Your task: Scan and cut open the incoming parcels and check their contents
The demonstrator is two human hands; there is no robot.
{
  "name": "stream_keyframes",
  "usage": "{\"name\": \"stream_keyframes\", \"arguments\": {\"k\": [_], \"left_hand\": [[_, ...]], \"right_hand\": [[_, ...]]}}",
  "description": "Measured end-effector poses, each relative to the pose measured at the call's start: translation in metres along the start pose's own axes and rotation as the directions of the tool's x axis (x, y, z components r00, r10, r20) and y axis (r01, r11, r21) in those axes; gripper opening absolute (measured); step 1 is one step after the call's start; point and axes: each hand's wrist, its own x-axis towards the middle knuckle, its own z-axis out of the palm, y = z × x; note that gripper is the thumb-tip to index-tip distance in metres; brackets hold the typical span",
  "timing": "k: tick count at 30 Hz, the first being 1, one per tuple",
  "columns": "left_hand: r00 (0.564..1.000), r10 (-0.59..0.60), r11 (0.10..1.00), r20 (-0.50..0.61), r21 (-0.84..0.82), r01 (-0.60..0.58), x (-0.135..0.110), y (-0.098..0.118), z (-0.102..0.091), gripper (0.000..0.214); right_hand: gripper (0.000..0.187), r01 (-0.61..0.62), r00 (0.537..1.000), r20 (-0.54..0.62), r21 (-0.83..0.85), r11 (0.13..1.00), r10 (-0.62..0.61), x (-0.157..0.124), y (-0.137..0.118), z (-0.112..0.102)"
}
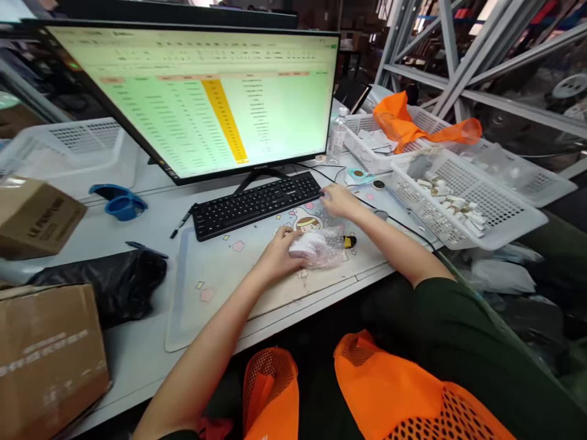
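warehouse packing station | steel racking [463, 55] upper right | spreadsheet monitor [202, 98] | cardboard boxes [48, 354] left | parts baskets [463, 195] on worktop [137, 342]

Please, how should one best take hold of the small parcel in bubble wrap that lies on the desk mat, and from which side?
Probably from above, across its short width. The bubble-wrap parcel lies flat on the desk mat, soft and rounded, with no handle. The left hand already rests on its left end, so its right end is the free part; the right hand is at the keyboard.

left hand [279, 256] grips clear bubble-wrapped white packet [318, 247] | right hand [339, 200] at black keyboard [254, 203] end | worktop [151, 201] middle
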Motion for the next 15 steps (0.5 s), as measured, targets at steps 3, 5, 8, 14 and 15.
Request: {"name": "stream_keyframes", "arguments": {"k": [3, 5, 8, 14, 15], "left_hand": [[1.0, -0.018, 0.996, 0.016, -0.093, 0.019, -0.017, -0.007, -0.007, 0.065], [0.996, -0.087, 0.984, 0.027, -0.151, 0.09, -0.028, -0.011, -0.01, 0.073], [0.994, -0.113, 0.973, 0.002, -0.203, 0.111, -0.037, -0.014, -0.013, 0.088], [0.96, -0.278, 0.91, 0.041, -0.308, 0.277, -0.038, -0.025, -0.05, 0.084], [0.957, -0.284, 0.899, 0.066, -0.33, 0.289, -0.039, -0.029, -0.061, 0.074]], "right_hand": [[0.047, 0.16, 0.985, 0.071, -0.016, 0.987, -0.159, 0.023, -0.052, 0.039], [0.052, 0.207, 0.976, 0.075, -0.031, 0.978, -0.204, 0.029, -0.067, 0.054], [0.05, 0.236, 0.971, 0.051, -0.053, 0.97, -0.233, 0.031, -0.071, 0.066], [0.059, 0.204, 0.979, 0.018, -0.065, 0.977, -0.203, 0.024, -0.065, 0.061], [0.061, 0.186, 0.983, 0.003, -0.048, 0.981, -0.186, 0.017, -0.061, 0.057]]}}
